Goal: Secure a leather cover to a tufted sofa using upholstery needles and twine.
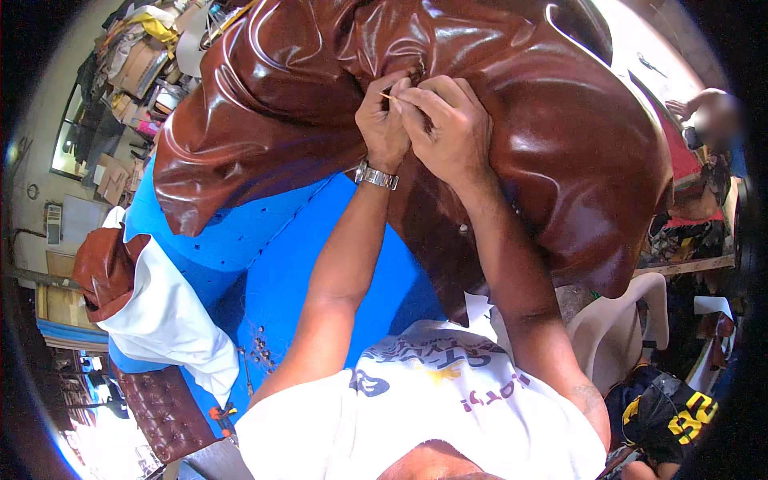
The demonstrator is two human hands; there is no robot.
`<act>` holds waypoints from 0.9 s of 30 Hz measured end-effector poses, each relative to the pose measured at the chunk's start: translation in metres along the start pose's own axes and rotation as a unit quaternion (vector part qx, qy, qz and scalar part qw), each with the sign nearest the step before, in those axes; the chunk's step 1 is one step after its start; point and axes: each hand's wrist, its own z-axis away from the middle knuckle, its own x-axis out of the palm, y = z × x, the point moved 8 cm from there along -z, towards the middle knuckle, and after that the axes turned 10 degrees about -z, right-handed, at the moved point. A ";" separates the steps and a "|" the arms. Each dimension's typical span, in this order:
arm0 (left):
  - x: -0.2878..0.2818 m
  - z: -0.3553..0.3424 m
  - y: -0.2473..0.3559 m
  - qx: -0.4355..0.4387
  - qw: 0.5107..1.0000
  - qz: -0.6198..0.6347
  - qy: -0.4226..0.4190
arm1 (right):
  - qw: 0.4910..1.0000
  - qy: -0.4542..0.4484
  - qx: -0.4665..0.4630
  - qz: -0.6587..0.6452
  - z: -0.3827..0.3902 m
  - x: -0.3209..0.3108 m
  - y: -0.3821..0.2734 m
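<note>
The right hand [450, 124] has its thumb and forefinger pinched on a thin yellowish stick [386, 96], which points toward nine o'clock across the left hand [384, 120]. The left hand's fingers are curled against a glossy brown sheet [584, 152], just beside a puckered spot at twelve o'clock; whether they grip it, I cannot tell. A metal-band watch [376, 174] circles the left wrist.

The brown sheet lies in folds under and around both hands, spreading widest from nine o'clock through twelve to four. Taking the hands as the dial's centre, bright blue padding [320, 256] shows at seven o'clock, beyond the sheet's edge. Near eight o'clock, a white cloth [168, 312] drapes beside a smaller brown piece [104, 268]. Farther out at seven are an orange-handled tool [224, 416] and a tufted brown panel [164, 408]. A beige curved form [616, 324] stands between four and five; beyond it, toward five, is a person in a dark top [664, 412].
</note>
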 end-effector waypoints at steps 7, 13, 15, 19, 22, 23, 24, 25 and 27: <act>0.001 0.003 0.000 -0.017 0.997 0.078 -0.001 | 0.998 -0.033 0.040 -0.019 -0.008 0.001 -0.008; -0.002 0.004 -0.001 -0.068 0.993 0.082 0.043 | 0.986 -0.042 0.142 -0.070 -0.008 0.007 0.002; 0.001 0.003 -0.003 -0.080 0.994 0.067 0.023 | 0.981 -0.083 0.172 -0.045 -0.007 0.012 0.009; -0.002 0.001 0.000 -0.069 0.996 0.038 0.030 | 0.980 -0.070 0.174 -0.064 -0.006 0.015 0.012; 0.001 0.003 -0.003 -0.075 0.996 0.038 0.018 | 0.976 -0.058 0.189 -0.095 -0.005 0.013 0.013; -0.001 0.002 -0.004 -0.063 0.996 0.054 0.024 | 0.974 -0.063 0.191 -0.103 -0.004 0.016 0.012; -0.003 0.002 -0.005 -0.051 0.996 0.070 0.029 | 0.972 -0.067 0.194 -0.112 -0.003 0.018 0.012; -0.001 0.002 -0.004 -0.050 0.996 0.070 0.027 | 0.973 -0.065 0.194 -0.111 -0.003 0.016 0.013; 0.001 0.001 0.001 -0.040 0.998 0.054 0.016 | 0.984 -0.077 0.143 -0.077 -0.005 0.013 0.007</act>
